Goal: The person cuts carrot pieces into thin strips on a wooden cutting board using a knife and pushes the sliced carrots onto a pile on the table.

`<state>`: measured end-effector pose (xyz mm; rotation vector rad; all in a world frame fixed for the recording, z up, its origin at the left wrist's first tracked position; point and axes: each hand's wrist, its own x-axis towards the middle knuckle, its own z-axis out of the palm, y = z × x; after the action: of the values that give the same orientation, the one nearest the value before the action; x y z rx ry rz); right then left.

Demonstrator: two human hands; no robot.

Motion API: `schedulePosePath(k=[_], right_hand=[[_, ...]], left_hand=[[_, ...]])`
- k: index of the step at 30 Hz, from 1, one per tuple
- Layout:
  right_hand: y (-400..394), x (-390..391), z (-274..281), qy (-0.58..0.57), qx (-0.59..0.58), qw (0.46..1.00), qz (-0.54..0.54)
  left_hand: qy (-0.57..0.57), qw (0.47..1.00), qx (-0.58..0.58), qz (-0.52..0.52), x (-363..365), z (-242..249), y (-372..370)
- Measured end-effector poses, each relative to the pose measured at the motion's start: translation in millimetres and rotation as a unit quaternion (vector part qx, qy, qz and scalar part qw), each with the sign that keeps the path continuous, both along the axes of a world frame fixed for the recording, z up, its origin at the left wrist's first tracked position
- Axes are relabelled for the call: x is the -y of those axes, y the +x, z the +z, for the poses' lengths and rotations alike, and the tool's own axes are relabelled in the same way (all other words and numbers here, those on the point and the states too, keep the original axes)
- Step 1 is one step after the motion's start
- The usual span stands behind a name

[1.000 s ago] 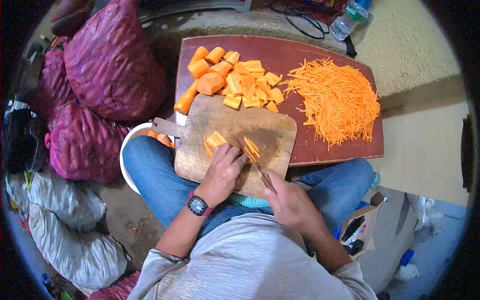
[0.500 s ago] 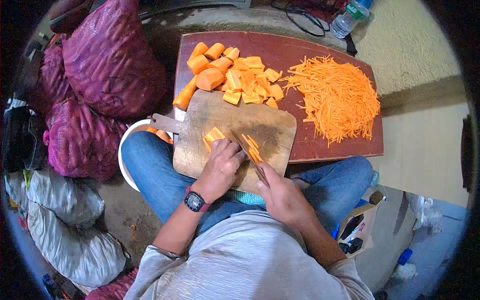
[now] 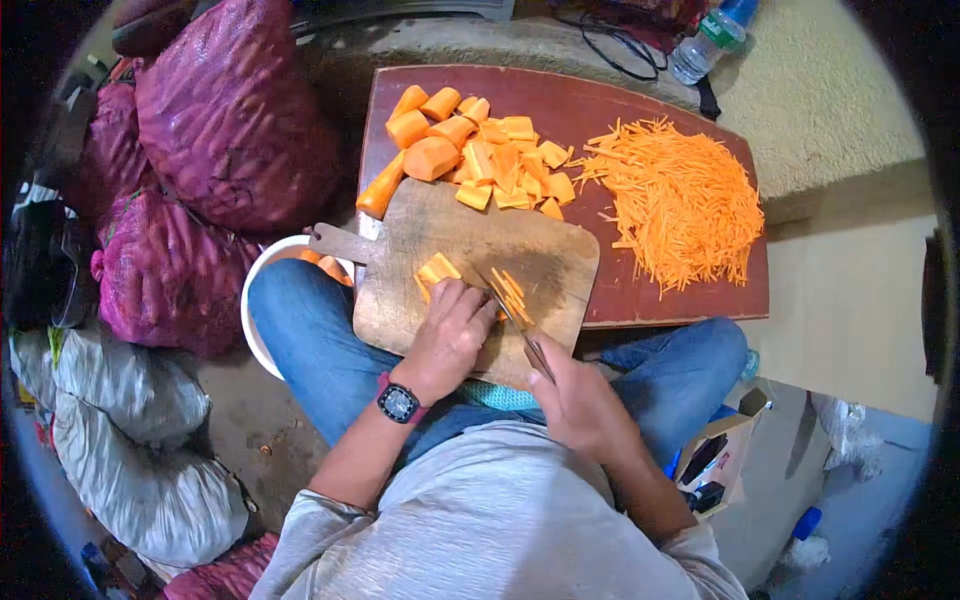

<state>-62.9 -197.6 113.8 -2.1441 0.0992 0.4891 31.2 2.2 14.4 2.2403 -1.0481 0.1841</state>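
Note:
On the wooden cutting board (image 3: 420, 215), my left hand (image 3: 452, 335) presses carrot slices (image 3: 438, 268) down with its fingers bent together. My right hand (image 3: 578, 395) is wrapped round the handle of a knife (image 3: 515, 318). The blade stands close beside my left fingertips, and thin carrot sticks (image 3: 509, 292) lie just right of it. Behind the board are peeled carrot chunks (image 3: 430, 158) and flat cut pieces (image 3: 505, 170). A large heap of carrot shreds (image 3: 685, 205) is on the right part of the red table (image 3: 640, 308).
A white bucket (image 3: 258, 335) with carrots stands by my left knee. Pink mesh sacks (image 3: 225, 130) and white sacks (image 3: 150, 490) are at the left. A plastic bottle (image 3: 705, 48) is at the back right, and a small box (image 3: 722, 460) sits right of my leg.
The whole view has shifted slightly. My right hand and the knife have moved a little right and down relative to the board; my left hand still presses the carrot.

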Motion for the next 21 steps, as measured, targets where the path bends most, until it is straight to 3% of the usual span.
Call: schedulePosePath(k=[5, 9, 14, 21], right_hand=[[8.4, -6.1, -8.9, -0.038, 0.022, 0.999, -0.002], [8.3, -4.2, -3.4, 0.003, 0.028, 1.000, -0.007], [1.6, -3.7, -3.9, -0.015, -0.021, 1.000, -0.014], [-0.4, -0.4, -6.8, 0.003, 0.035, 0.999, 0.003]], left_hand=[[0.016, 1.000, -0.016, -0.004, 1.9, 3.0, -0.1], [0.012, 1.000, 0.016, -0.001, 1.2, 4.2, 0.1], [0.023, 1.000, 0.018, 0.003, 1.2, 3.1, -3.5], [0.028, 0.999, 0.038, 0.022, 1.5, 5.0, -3.0]])
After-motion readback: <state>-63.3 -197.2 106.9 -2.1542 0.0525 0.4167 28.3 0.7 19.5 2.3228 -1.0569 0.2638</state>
